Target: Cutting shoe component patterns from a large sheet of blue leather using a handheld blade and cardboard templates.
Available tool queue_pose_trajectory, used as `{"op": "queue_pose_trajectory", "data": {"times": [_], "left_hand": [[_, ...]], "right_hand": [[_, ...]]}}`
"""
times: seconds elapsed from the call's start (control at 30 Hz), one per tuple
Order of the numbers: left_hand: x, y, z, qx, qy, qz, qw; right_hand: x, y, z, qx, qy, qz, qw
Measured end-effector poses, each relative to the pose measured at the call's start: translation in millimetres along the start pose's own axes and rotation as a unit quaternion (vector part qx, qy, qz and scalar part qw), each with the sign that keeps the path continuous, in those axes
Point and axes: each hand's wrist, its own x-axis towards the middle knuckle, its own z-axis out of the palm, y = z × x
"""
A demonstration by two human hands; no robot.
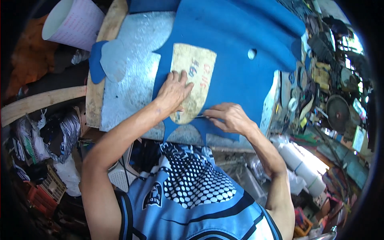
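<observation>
A tan, round-ended template (202, 76) with handwriting on it lies flat on a blue sheet of material (236, 88). My left hand (176, 91) presses down on the template's left side, fingers spread. Near the template's rounded lower end, my right hand (228, 117) is closed around a thin metal tool (199, 116), probably a blade or marker. Its tip touches or nearly touches the template's edge; most of the tool is hidden in my fingers. Curved cut-outs show along the sheet's near edge, and a small hole is at its right.
A shiny metal-topped table (132, 52) lies beneath the sheet. Cut pieces, one grey-blue (113, 60) and one darker blue (96, 66), rest at its left. A white bucket-like container (76, 26) stands at the far left. Clutter and a clear-wrapped roll (302, 168) lie to the right.
</observation>
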Motion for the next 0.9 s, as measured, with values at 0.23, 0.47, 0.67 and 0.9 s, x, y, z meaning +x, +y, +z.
{"op": "queue_pose_trajectory", "data": {"times": [0.23,0.47,0.67,0.9], "left_hand": [[34,-17,6,-0.124,0.035,-0.062,0.99],[50,-27,-19,-0.038,0.012,-0.113,0.993],[57,-33,-23,-0.08,-0.07,-0.113,0.988],[57,-34,-19,-0.092,-0.061,-0.106,0.988]], "right_hand": [[84,95,-42,0.055,0.279,0.111,0.952],[166,131,-65,-0.005,0.197,-0.006,0.98],[176,140,-68,-0.037,0.149,-0.011,0.988],[179,142,-66,-0.032,0.159,-0.028,0.986]]}}
